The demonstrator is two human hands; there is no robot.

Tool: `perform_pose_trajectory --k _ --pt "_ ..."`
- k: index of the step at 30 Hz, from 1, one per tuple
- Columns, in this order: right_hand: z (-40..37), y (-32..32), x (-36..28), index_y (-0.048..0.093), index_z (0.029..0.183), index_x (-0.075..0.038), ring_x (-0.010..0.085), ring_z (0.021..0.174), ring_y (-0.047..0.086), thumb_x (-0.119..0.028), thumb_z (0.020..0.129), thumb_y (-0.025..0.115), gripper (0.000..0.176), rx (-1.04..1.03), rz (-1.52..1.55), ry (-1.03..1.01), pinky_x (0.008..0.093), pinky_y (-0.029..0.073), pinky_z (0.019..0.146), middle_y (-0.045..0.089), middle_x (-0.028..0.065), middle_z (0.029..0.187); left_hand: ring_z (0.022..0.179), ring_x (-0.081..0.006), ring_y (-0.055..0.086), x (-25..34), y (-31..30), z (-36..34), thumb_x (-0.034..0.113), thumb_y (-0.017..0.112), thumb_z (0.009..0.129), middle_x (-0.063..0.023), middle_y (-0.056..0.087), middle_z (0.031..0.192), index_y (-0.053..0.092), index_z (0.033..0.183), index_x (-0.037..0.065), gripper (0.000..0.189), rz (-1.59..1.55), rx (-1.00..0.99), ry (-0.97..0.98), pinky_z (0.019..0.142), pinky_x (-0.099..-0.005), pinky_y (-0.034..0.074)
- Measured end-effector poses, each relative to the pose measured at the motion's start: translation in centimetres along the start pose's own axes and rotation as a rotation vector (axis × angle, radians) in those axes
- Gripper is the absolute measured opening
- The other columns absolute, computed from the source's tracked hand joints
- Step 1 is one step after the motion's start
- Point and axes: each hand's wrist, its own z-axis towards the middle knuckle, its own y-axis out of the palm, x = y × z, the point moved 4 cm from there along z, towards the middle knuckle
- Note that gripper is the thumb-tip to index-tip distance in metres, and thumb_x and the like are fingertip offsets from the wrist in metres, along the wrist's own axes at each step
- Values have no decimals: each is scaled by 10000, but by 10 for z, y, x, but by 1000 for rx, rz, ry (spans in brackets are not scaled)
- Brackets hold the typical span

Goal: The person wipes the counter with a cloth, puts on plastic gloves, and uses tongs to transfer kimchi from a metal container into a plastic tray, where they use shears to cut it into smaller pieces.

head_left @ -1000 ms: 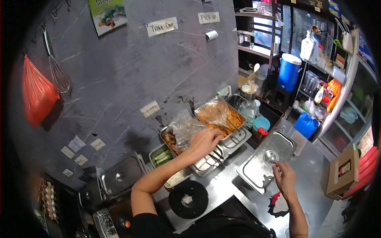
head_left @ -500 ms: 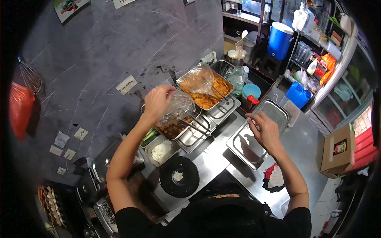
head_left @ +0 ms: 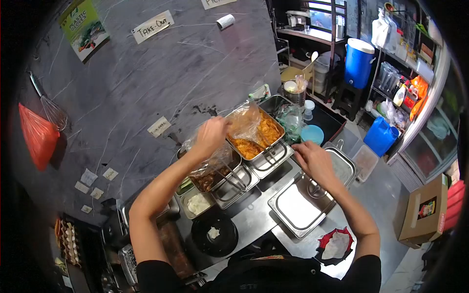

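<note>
plastic film (head_left: 211, 165) pinched in left hand (head_left: 211, 136) grip, draped over brown food (head_left: 207, 181)

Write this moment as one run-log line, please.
left hand: grips film over brown food | right hand: over far end of steel lid, grip unclear | orange food: partly under film

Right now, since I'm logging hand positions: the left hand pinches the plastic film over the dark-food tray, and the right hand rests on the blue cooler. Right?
Not quite. In the head view the right hand is at the steel lid, far from the blue cooler. The left hand does pinch the plastic film.
</note>
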Motion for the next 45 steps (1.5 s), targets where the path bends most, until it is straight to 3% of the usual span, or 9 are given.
perform_pose_trajectory --k 7,9,12,18,23,30,35,36,45 --pt "60 16 35 676 1003 -94 308 771 634 -175 849 629 180 69 -48 -84 418 504 596 605 123 866 889 -350 651 10 103 126 82 545 826 -183 675 917 698 920 27 188 113 77 286 777 -448 523" --pt "71 9 47 682 1000 -99 308 773 641 -177 847 630 179 73 -51 -66 418 516 607 608 116 874 875 -344 678 3 144 161 92 550 835 -183 692 908 714 885 38 179 233 -68 52 760 -437 541" --pt "82 4 78 686 1002 -101 308 760 655 -181 845 632 184 58 -112 -23 420 538 636 630 105 905 863 -321 698 -8 184 197 104 556 844 -172 705 885 729 859 72 177 352 -66 -86 732 -434 555" --pt "100 13 133 687 1005 -101 315 767 652 -188 851 623 188 -7 -143 23 424 533 638 628 124 938 786 -286 713 -23 228 235 138 554 869 -128 716 859 732 829 92 188 505 -33 -11 635 -410 558" --pt "123 38 149 687 1005 -102 302 791 633 -214 876 612 186 -35 -129 24 417 513 672 610 110 918 743 -256 710 -29 247 249 154 621 814 -81 714 804 735 798 105 126 591 -8 57 593 -394 546" --pt "175 74 160 698 956 -69 348 815 653 -197 858 595 191 34 -8 -58 456 523 689 637 171 916 754 -267 706 -26 230 245 107 609 794 -116 706 791 727 778 87 121 583 -38 87 584 -394 546" --pt "219 119 174 682 909 -16 377 841 651 -140 840 547 195 37 12 -78 474 522 737 657 210 893 762 -337 692 -40 224 244 79 570 798 -169 690 796 687 796 33 126 495 -6 185 631 -457 551" --pt "225 127 175 675 892 -6 387 856 652 -88 817 532 181 42 32 -85 486 520 747 666 223 880 771 -389 674 -43 218 243 85 554 816 -210 677 821 666 822 5 138 413 0 168 664 -489 542" --pt "270 208 181 648 984 11 402 949 643 -20 809 506 228 -141 206 -43 481 511 807 658 265 953 841 -462 618 -50 199 234 94 563 855 -261 643 846 535 949 1 135 107 -36 37 704 -531 492"
